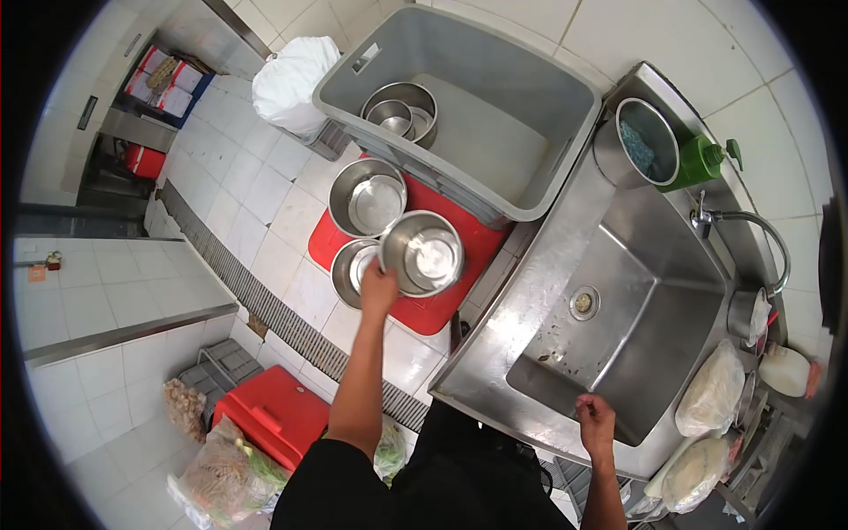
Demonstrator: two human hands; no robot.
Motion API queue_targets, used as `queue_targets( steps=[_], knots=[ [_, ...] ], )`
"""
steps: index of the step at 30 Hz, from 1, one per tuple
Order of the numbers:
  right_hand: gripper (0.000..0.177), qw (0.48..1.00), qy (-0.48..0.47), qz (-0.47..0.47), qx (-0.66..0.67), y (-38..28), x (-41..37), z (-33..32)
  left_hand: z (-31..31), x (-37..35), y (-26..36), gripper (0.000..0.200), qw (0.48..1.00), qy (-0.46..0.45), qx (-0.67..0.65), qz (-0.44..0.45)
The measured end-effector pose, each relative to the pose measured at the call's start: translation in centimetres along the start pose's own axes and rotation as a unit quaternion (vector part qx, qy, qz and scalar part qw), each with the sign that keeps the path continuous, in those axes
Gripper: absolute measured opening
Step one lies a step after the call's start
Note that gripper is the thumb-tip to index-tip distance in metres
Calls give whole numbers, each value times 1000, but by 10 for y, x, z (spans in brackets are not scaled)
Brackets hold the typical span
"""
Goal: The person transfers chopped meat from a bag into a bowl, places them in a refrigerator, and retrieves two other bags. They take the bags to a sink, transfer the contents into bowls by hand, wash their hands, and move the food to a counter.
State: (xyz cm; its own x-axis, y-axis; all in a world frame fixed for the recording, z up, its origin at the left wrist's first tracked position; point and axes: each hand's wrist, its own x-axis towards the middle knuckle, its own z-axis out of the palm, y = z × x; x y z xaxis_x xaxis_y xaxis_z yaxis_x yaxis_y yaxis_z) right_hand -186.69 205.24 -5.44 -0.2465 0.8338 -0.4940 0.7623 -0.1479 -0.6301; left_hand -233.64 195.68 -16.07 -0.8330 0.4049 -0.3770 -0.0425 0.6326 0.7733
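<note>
My left hand (378,287) grips the rim of a round stainless steel pot (435,256), tilted so that its shiny inside faces me. It hangs over a red board or low stand (424,315), partly covering a second steel pot (349,269). A third steel pot (369,196) rests just beyond, on the same red surface. Over the front edge of the stainless steel sink (552,397), my right hand (596,420) is closed, its fingers curled, with nothing visible in it. The sink's drain (583,303) has food scraps on and around it.
A large grey tub (495,115) holds nested steel pots (402,110). On the sink's back ledge stand a steel pot with a blue scrubber (636,146), a green pump bottle (702,163) and a tap (702,216). Filled plastic bags (711,389) sit at right; a red bin (278,415) stands lower left.
</note>
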Motion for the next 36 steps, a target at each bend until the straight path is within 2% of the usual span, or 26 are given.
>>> queue_targets(
  steps=[2,6,8,9,10,11,12,14,15,16,18,19,21,22,23,24,25,26,28,30,32,34,35,36],
  knots=[
    [12,1000,-2,5,-5,-9,0,-5,42,9,-50,41,995,19,43,87],
    [12,999,-8,32,-2,5,-4,-12,77,15,-56,32,996,23,39,72],
    [12,1000,13,-2,10,14,-10,-12,71,27,-55,29,974,-13,205,97],
    [12,1000,17,-4,-24,28,-13,-11,87,76,-152,19,864,17,383,325],
    [14,998,15,-42,-42,22,-15,-12,64,100,-170,23,889,29,391,237],
    [15,999,7,-31,-33,22,-19,-13,40,123,-186,26,904,41,399,147],
    [15,999,3,-9,-38,24,-23,-10,22,136,-168,26,907,85,391,130],
    [20,999,-5,4,-50,23,-31,-14,-16,159,-125,42,910,173,365,96],
    [21,998,-7,18,-55,21,-35,-19,-22,152,-94,44,924,140,355,17],
    [22,998,-15,30,-58,17,-37,-23,-32,199,-145,46,944,122,297,70],
    [23,998,-2,37,-56,18,-41,-27,-37,215,-149,48,966,110,208,112],
    [23,998,-9,31,-51,18,-41,-27,-38,233,-159,48,966,105,207,117],
    [23,998,-6,42,-53,21,-43,-29,-36,267,-175,48,945,263,189,46],
    [23,997,-7,51,-58,24,-44,-31,-36,265,-164,48,946,260,188,50],
    [23,997,-2,54,-57,26,-45,-33,-43,258,-144,47,980,181,82,-12],
    [24,997,2,50,-55,29,-47,-35,-44,251,-129,45,992,98,-24,-75],
    [24,998,5,44,-53,32,-48,-37,-45,247,-126,44,989,135,-57,-36],
    [24,998,10,43,-50,35,-49,-38,-53,251,-130,44,989,133,-59,-31],
    [24,997,25,57,-52,41,-53,-41,-80,261,-147,45,969,238,-53,-29],
    [24,997,40,50,-45,47,-57,-46,-110,256,-146,45,948,280,-148,-43],
    [23,997,52,42,-38,56,-61,-51,-132,192,-90,45,936,334,-101,-40],
    [22,995,65,50,-51,69,-65,-56,-194,232,-137,50,922,386,-1,-23],
    [22,995,69,50,-47,78,-67,-60,-204,195,-109,50,920,388,59,5],
    [18,993,97,34,-57,87,-67,-66,-204,138,-55,51,911,393,120,33]
  ],
)
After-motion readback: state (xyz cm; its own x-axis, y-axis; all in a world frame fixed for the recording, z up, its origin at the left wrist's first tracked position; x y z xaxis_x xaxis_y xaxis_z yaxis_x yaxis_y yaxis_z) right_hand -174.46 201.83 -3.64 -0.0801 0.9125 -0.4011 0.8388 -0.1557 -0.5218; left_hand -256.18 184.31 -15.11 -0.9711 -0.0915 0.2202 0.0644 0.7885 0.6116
